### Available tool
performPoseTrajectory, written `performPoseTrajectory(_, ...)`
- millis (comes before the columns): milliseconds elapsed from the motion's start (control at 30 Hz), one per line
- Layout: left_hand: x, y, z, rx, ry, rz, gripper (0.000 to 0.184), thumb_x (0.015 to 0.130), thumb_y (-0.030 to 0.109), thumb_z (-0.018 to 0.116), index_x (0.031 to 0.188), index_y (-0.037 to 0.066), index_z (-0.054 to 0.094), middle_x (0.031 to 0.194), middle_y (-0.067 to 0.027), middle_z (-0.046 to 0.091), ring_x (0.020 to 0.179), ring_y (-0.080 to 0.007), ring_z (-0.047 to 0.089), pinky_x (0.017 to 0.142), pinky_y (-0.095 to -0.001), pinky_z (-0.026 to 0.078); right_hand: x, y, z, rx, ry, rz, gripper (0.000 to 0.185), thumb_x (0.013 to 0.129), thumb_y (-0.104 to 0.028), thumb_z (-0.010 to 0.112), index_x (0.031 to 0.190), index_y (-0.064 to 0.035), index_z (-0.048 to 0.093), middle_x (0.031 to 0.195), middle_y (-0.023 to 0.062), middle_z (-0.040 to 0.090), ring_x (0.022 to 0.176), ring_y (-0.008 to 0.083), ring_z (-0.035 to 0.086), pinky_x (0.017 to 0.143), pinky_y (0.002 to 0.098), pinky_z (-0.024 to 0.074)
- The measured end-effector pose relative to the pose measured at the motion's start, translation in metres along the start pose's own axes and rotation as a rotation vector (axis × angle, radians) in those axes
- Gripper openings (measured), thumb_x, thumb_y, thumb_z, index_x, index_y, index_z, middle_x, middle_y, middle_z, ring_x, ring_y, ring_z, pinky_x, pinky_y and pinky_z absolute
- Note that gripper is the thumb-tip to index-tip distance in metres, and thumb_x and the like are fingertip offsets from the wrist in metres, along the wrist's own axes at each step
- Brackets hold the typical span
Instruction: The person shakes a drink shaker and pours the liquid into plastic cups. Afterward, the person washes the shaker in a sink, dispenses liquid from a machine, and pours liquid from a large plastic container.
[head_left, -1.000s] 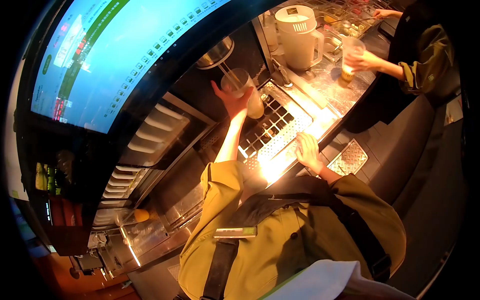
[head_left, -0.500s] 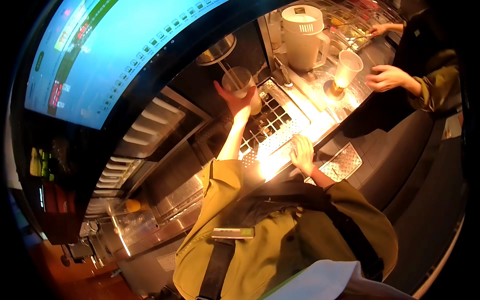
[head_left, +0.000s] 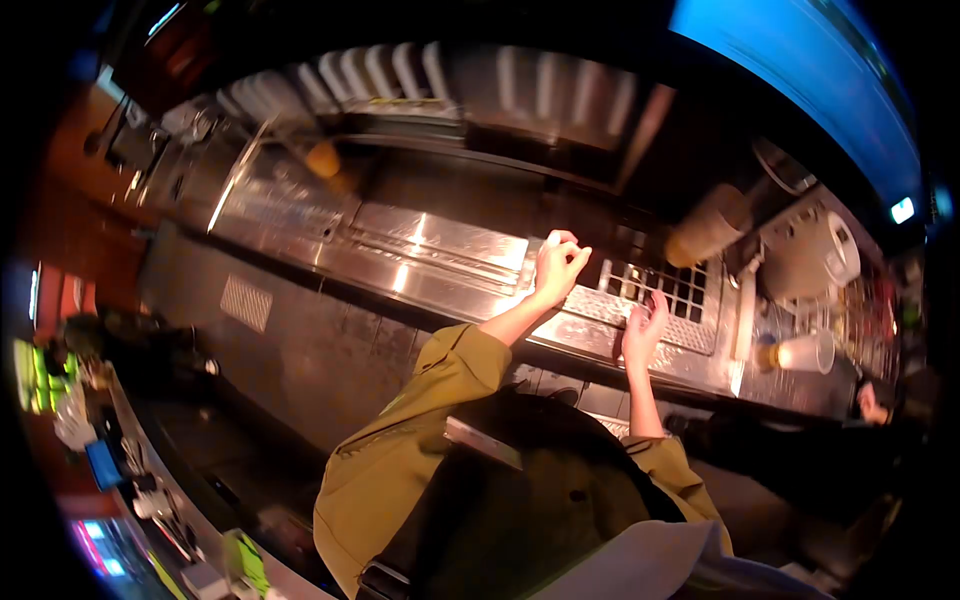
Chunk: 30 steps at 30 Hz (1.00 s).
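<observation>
My left hand (head_left: 560, 270) is above the steel counter's edge, left of a black drain grid (head_left: 650, 284). Its fingers are loosely bent with nothing visible in them. Close by on the right, my right hand (head_left: 644, 330) is over the perforated steel strip (head_left: 690, 331) in front of the grid; its fingers are stretched out and it holds nothing. Beyond both hands, at the back of the grid, a translucent cup (head_left: 712, 225) stands apart from them, blurred by motion.
A large white pitcher (head_left: 815, 260) stands right of the grid, with a lit cup (head_left: 805, 352) in front of it. Another person's hand (head_left: 873, 403) is at the far right. A screen (head_left: 810, 90) hangs above. Steel counter sections (head_left: 440, 245) run left.
My view has swung left along the counter. My left hand has let go of the cup under the mixer and drawn away from it. My right hand stays near the counter edge.
</observation>
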<state>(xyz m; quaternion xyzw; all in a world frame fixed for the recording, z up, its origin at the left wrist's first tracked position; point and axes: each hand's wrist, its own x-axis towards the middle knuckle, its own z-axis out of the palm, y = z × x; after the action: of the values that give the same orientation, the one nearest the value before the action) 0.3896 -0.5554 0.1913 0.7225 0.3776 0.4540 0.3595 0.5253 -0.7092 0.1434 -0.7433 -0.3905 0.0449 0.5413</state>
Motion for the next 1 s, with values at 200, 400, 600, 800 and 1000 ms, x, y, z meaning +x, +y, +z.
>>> performPoseTrajectory(200,-0.017,-0.098,-0.207,0.047,0.317,-0.144,0.026,0.077,0.022,0.070,0.083,0.002,0.054,0.088,-0.0109,0.050,0.079,-0.0227,0.054,0.071,-0.0320,0.044,0.025,-0.167,0.204,0.203,-0.384,-0.138,0.037,0.084,-0.015,0.057,0.118,-0.0012,0.050,0.118,0.0184,0.051,0.106,0.0296,0.054,0.091,0.0349,0.0424)
performPoseTrajectory(400,-0.106,-0.182,-0.434,-0.138,0.546,-0.386,0.013,0.085,0.010,0.061,0.092,0.000,0.056,0.091,-0.0055,0.053,0.075,-0.0113,0.054,0.068,-0.0237,0.045,0.083,-0.324,0.414,0.077,-0.446,-0.269,0.039,0.086,-0.035,0.055,0.107,-0.0034,0.058,0.110,0.0185,0.059,0.103,0.0345,0.056,0.090,0.0376,0.0426)
performPoseTrajectory(600,-0.170,-0.210,-0.521,-0.056,0.648,-0.651,0.013,0.085,0.012,0.059,0.093,0.001,0.056,0.093,-0.0056,0.055,0.074,-0.0127,0.054,0.070,-0.0251,0.045,0.211,-0.419,0.546,-0.030,-0.128,0.027,0.063,0.085,-0.055,0.043,0.104,0.0024,0.060,0.107,0.0313,0.056,0.107,0.0435,0.051,0.093,0.0452,0.0408)
performPoseTrajectory(800,-0.168,-0.240,-0.569,-0.123,0.647,-0.718,0.015,0.086,0.012,0.058,0.095,0.000,0.055,0.089,-0.0046,0.055,0.074,-0.0115,0.053,0.065,-0.0242,0.044,0.233,-0.417,0.592,0.125,0.274,0.015,0.055,0.083,-0.044,0.046,0.074,0.0076,0.063,0.080,0.0315,0.061,0.085,0.0467,0.059,0.081,0.0501,0.0471)
performPoseTrajectory(1000,-0.099,-0.264,-0.620,-0.318,0.541,-0.488,0.014,0.089,0.007,0.054,0.101,0.000,0.054,0.092,-0.0042,0.056,0.079,-0.0108,0.056,0.068,-0.0214,0.045,0.148,-0.443,0.558,0.033,0.493,-0.090,0.054,0.080,-0.043,0.052,0.067,0.0087,0.060,0.071,0.0317,0.058,0.075,0.0453,0.060,0.071,0.0511,0.0467)
